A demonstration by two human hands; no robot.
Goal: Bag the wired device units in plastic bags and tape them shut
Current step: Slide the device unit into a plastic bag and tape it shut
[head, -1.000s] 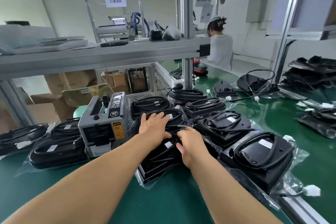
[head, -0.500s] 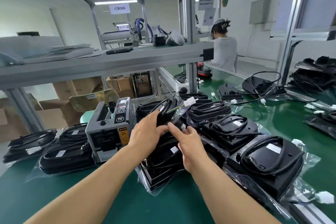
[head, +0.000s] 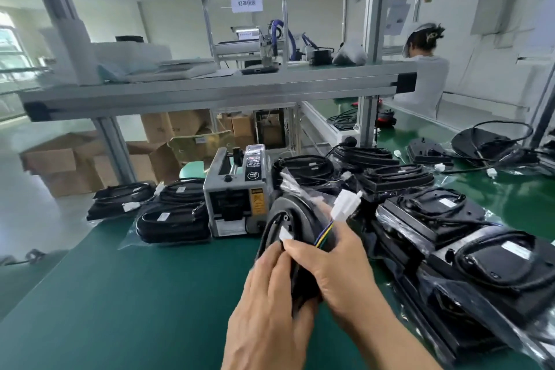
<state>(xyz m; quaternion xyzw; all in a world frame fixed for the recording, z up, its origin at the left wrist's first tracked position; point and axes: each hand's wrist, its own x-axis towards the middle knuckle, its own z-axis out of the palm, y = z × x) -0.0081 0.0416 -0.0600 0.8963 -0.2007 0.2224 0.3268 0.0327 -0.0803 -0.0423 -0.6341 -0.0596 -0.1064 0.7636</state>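
Note:
I hold one black wired device unit point(head: 292, 216) upright above the green table point(head: 135, 294), in front of me. My left hand point(head: 267, 303) grips its near edge and black cable from below. My right hand point(head: 333, 267) grips its right side, fingers curled round the coloured wires that end in a white connector point(head: 345, 206). A clear plastic bag point(head: 289, 182) sticks up behind the unit. Several bagged units point(head: 480, 252) lie in a row to the right. The grey tape dispenser point(head: 238, 192) stands just behind and left of the held unit.
More bagged units point(head: 172, 219) lie left of the dispenser. Unbagged units with loose cables point(head: 486, 144) sit at the far right. A metal shelf beam point(head: 210, 90) crosses overhead. Cardboard boxes point(head: 75, 165) stand on the floor behind. A person in white point(head: 426, 69) works at the back.
Both hands lifted one unit off the stack and brought it up and toward me, turning it upright. The camera view swung left and closer.

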